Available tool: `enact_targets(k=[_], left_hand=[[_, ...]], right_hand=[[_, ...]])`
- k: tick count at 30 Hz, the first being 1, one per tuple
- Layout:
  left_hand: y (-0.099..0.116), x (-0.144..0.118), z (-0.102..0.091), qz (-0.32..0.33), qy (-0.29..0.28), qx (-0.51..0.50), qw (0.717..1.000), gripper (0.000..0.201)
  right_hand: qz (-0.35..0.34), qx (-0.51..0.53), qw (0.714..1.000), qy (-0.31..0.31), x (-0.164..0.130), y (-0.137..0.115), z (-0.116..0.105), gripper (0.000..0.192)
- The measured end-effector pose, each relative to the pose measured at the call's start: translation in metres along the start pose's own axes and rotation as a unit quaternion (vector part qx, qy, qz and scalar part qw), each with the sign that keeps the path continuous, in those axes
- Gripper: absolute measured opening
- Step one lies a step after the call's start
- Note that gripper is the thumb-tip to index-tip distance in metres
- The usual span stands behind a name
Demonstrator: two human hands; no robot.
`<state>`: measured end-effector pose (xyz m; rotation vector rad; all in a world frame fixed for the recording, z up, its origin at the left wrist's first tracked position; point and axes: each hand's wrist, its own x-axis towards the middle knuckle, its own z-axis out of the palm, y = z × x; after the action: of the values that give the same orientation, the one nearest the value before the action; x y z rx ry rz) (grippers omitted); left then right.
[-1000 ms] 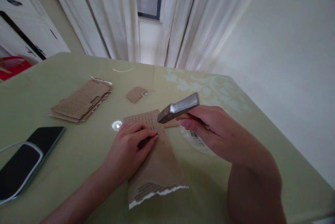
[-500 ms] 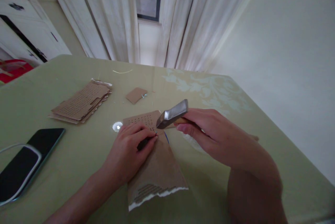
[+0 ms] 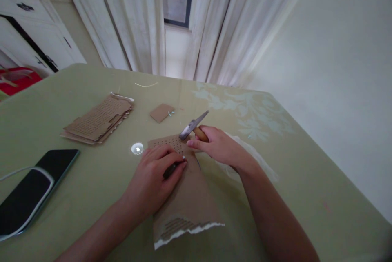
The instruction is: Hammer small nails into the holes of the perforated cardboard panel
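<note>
My left hand (image 3: 159,172) rests on a long piece of brown cardboard (image 3: 190,200) with rows of small holes at its far end and a torn near edge. Its thumb and forefinger pinch what looks like a nail, whose bright head (image 3: 183,157) shows at the fingertips. A dark thing (image 3: 170,170) shows between thumb and palm; I cannot make out what it is. My right hand (image 3: 217,143) is closed round the wooden handle of a hammer (image 3: 196,125). The metal head lies over the holed end of the cardboard, just beyond the left fingertips.
A stack of holed cardboard pieces (image 3: 99,119) lies at the back left, with a small cardboard piece (image 3: 161,112) right of it. A dark phone (image 3: 39,188) with a white cable lies at the left. Crumpled clear plastic (image 3: 254,158) is beside my right forearm.
The hammer has turned and shifted slightly left and away from me, its head now beyond the left fingertips. My right forearm has swung straighter. The left hand keeps its pinch.
</note>
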<state>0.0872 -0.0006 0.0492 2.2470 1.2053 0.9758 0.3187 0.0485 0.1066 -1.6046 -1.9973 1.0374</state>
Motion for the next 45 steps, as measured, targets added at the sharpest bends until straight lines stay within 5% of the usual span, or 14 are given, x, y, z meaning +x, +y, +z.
enact_targets(k=[7,14,17,23,31,45], left_hand=[[0.005,0.001,-0.002,0.009,0.018,-0.011,1.000,0.018],[-0.007,-0.008,-0.004,-0.119,0.184,-0.085,0.972,0.020],[-0.016,-0.013,0.001,-0.197,0.246,-0.163,0.935,0.026],[-0.013,-0.015,0.014,-0.366,0.275,-0.284,0.842,0.029],[-0.001,-0.004,0.007,-0.414,0.279,-0.493,0.713,0.037],[-0.006,-0.010,0.020,-0.409,0.270,-0.455,0.744,0.051]], right_hand=[[0.025,0.071,0.996,-0.039,0.002,0.006,0.002,0.030],[0.011,0.146,0.987,-0.072,0.015,0.025,0.013,0.032],[0.003,0.168,0.982,-0.085,0.017,0.029,0.014,0.031],[0.016,0.176,0.982,-0.072,0.015,0.024,0.009,0.032],[0.024,0.178,0.981,-0.071,0.011,0.020,0.002,0.034],[0.026,0.162,0.979,-0.118,0.010,0.022,-0.004,0.043]])
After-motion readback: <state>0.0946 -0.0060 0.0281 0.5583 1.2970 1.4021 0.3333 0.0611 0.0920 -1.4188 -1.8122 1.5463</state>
